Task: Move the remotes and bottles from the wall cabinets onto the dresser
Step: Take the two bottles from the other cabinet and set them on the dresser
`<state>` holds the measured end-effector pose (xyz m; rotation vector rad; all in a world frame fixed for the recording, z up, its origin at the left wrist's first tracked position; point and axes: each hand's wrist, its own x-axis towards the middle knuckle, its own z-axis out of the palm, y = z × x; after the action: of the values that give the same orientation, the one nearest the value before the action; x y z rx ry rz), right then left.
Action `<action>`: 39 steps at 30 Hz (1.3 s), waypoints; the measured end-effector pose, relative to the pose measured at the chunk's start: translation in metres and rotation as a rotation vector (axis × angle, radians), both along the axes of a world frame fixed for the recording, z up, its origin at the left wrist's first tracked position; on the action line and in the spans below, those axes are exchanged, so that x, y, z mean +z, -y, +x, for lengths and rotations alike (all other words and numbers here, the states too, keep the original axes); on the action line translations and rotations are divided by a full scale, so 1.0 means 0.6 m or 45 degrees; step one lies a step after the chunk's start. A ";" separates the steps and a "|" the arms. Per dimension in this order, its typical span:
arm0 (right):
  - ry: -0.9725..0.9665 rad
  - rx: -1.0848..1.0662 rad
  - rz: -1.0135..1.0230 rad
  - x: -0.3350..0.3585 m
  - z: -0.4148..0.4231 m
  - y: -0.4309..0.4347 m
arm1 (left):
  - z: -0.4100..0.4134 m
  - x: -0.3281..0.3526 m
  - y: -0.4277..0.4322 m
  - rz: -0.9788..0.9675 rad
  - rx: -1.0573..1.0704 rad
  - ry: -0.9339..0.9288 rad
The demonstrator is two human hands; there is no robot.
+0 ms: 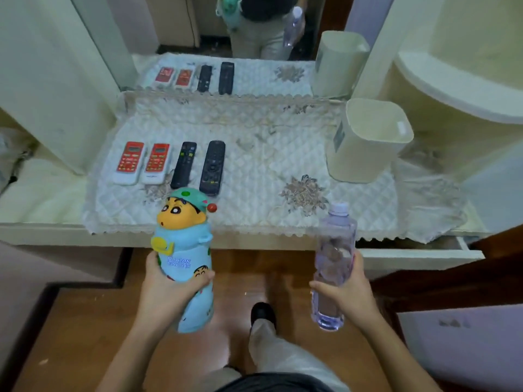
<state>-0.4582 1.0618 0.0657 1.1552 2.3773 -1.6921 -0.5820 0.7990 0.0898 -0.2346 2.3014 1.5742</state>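
our left hand (169, 290) wraps a soft blue cartoon bottle (186, 264), hiding its middle; our right hand (343, 290) grips a clear ribbed water bottle (334, 267), both before the quilted dresser surface (254, 171).

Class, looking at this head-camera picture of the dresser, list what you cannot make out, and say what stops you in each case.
- Inside of the cream square plastic bin: its own walls hide it.
- Button labels on the two red-and-white remotes and two black remotes: too small.
- Lower body of the blue cartoon-character bottle: covered by the left hand.
- Wall cabinets: cut off by the frame edges.
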 end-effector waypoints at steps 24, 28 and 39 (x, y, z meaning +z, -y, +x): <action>-0.346 -0.032 0.038 0.055 -0.440 -0.111 | -0.368 -0.019 -0.299 0.194 -0.151 -0.295; -0.302 -0.084 0.024 0.040 -0.471 -0.102 | -0.393 -0.043 -0.311 0.248 -0.204 -0.346; -0.263 0.021 -0.029 -0.004 -0.447 -0.097 | -0.404 -0.086 -0.278 0.336 -0.254 -0.261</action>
<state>-0.7262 1.1198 0.0636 0.9990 2.4652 -1.9150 -0.8247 0.9660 0.0385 0.2242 2.1478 1.8423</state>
